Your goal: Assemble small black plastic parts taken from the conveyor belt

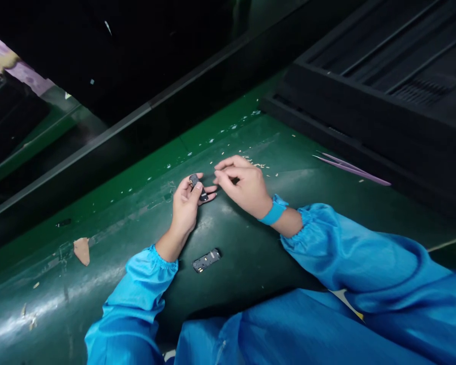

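Note:
My left hand (186,204) grips a small dark electronic part (194,180), thumb on top and fingers beneath and beside it. To its right, my right hand (243,183) is closed, thumb and index fingertips pinched together a little apart from the part. Anything between those fingertips is too small to make out. Nearer my body, a second dark electronic part (206,260) with small gold contacts lies flat on the green table mat (247,268). Purple-handled tweezers (353,168) lie on the mat to the right of my right hand.
Black trays (365,111) stand at the right. A dark ledge (152,109) runs along the far side. Tiny pale scraps (259,165) dot the mat. A tan torn piece (82,251) and a small black piece (64,222) lie left. Another person's hand (3,63) shows top left.

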### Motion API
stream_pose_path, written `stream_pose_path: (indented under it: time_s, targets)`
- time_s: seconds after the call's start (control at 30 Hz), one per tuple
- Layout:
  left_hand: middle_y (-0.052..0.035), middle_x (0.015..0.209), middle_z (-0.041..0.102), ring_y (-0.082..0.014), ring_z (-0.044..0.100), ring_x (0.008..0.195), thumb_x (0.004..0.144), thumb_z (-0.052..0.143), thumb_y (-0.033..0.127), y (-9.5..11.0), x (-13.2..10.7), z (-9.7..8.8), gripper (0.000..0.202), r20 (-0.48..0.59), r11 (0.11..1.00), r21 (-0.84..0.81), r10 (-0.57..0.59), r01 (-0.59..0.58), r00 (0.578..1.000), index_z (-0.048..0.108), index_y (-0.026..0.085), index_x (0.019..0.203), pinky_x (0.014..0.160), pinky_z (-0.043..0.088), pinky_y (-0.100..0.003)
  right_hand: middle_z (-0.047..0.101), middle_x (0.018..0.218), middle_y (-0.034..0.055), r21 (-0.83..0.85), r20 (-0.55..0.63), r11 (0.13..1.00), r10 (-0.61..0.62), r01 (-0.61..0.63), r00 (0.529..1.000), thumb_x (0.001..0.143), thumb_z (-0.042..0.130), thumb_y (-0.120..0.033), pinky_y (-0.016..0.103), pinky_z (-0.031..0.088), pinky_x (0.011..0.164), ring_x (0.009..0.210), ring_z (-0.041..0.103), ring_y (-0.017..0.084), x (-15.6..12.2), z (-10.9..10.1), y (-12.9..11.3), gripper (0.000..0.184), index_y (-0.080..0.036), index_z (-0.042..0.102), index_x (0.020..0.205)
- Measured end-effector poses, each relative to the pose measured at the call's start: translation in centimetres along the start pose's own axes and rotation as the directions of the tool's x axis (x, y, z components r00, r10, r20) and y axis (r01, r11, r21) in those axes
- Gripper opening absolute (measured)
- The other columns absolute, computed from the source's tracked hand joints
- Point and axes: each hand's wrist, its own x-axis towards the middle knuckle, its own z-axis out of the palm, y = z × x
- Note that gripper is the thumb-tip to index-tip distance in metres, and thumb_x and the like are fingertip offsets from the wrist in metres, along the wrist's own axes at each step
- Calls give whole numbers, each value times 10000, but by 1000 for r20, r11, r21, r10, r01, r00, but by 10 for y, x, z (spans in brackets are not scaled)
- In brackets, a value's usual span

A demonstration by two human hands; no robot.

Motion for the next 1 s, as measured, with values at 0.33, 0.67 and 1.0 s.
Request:
stream_pose_path:
  time_s: [0.33,0.67,1.0]
  targets:
    - [-21,863,755,-124,726,772,769,862,399,-3,-3,4,384,-95,994,20,106,-105,990,723,195,1063,723,619,-226,679,975,88,-143,198,946,-260,291,945,938,620,-204,420,550,833,936,644,253,-11,4,-9,24,-228,614,935]
    - [-80,1143,779,-214,772,915,839,777,437,-5,-5,2,382,-89,988,99,125,-116,988,766,221,1153,830,676,-382,702,1000,77,-150,169,947,-259,284,951,961,611,-190,426,579,841,946,668,245,-13,3,-2,120,-247,711,996]
    - [-72,982,795,-220,777,862,828,774,454,-4,-5,1,380,-87,993,90,86,-78,992,775,196,1107,799,687,-389,712,1003,82,-144,259,923,-314,358,914,989,550,-163,450,568,862,965,660,252,-14,2,-3,196,-241,727,956]
